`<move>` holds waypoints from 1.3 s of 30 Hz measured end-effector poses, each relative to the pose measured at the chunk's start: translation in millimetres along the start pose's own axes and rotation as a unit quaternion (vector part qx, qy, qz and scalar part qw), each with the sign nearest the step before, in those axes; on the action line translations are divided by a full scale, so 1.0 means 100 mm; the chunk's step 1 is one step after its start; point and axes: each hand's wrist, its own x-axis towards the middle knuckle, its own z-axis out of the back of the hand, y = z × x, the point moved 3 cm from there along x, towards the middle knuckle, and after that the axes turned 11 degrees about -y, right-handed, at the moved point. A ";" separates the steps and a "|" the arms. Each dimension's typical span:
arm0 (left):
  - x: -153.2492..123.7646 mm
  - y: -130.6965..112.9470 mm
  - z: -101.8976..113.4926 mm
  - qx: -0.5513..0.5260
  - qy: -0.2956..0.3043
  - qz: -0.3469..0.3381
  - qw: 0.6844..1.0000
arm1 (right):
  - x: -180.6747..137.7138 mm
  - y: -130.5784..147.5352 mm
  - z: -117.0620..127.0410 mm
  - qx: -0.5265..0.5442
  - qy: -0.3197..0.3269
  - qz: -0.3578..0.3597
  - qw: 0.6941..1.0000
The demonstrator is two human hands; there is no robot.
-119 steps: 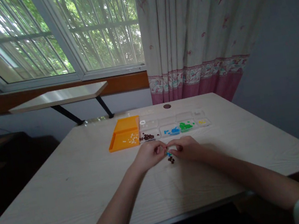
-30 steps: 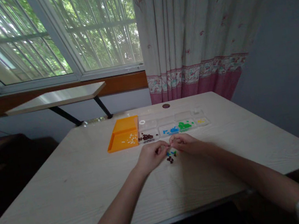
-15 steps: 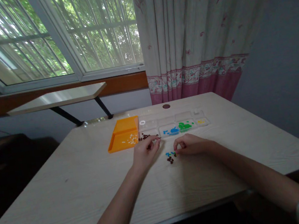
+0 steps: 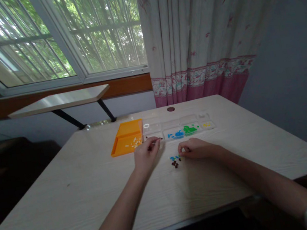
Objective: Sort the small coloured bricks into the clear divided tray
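Observation:
My left hand (image 4: 145,155) reaches forward to the clear compartment of dark brown pieces (image 4: 154,138), its fingertips pinched together over them; what they pinch is too small to see. My right hand (image 4: 196,149) rests on the table with fingers curled, thumb and forefinger close together beside a small loose pile of blue, green and brown pieces (image 4: 174,160). A row of clear compartments (image 4: 179,125) holds blue pieces (image 4: 175,134), green pieces (image 4: 190,128) and yellow pieces (image 4: 207,124).
An orange tray (image 4: 128,138) with small white pieces lies left of the clear compartments. The pale wooden table (image 4: 96,192) has a cable hole (image 4: 170,109) at its far edge. Behind are a window, a narrow shelf (image 4: 59,100) and a patterned curtain (image 4: 196,35).
My hands were pinched together above the loose pile. They have parted: the left hand moved forward and left to the brown pieces, the right hand lowered beside the pile.

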 end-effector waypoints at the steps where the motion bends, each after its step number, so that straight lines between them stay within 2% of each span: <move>1: 0.01 0.05 0.00 0.020 -0.002 0.015 1.000 | 0.00 0.00 -0.01 -0.006 -0.002 0.002 1.000; 7: 0.08 0.31 0.00 0.139 -0.005 0.119 0.983 | 0.01 -0.01 -0.02 -0.008 -0.015 0.010 1.000; 12: 0.09 0.41 0.00 0.172 -0.007 0.138 0.975 | 0.00 0.01 -0.01 0.017 -0.020 -0.002 1.000; 15: 0.08 0.39 -0.02 0.131 0.006 0.102 0.986 | 0.01 0.03 -0.02 0.045 -0.040 -0.010 0.998; 18: 0.02 0.23 -0.09 0.051 0.096 -0.003 0.994 | 0.02 0.05 -0.04 0.092 -0.069 -0.016 0.993; 20: -0.05 0.07 -0.14 0.017 0.160 -0.080 0.984 | 0.03 0.05 -0.07 0.124 -0.077 -0.021 0.989; 23: -0.13 -0.12 -0.16 0.022 0.193 -0.144 0.970 | 0.05 0.05 -0.11 0.167 -0.081 -0.020 0.982; 26: -0.15 -0.20 -0.16 0.043 0.195 -0.167 0.966 | 0.07 0.05 -0.16 0.210 -0.081 -0.020 0.974; 34: -0.15 -0.21 -0.14 0.030 0.199 -0.183 0.962 | 0.06 0.09 -0.18 0.275 -0.059 -0.034 0.959; 37: -0.16 -0.22 -0.14 0.021 0.191 -0.185 0.964 | 0.06 0.10 -0.17 0.273 -0.065 -0.047 0.959; 39: -0.15 -0.22 -0.14 0.018 0.186 -0.176 0.967 | 0.06 0.10 -0.15 0.240 -0.092 -0.045 0.965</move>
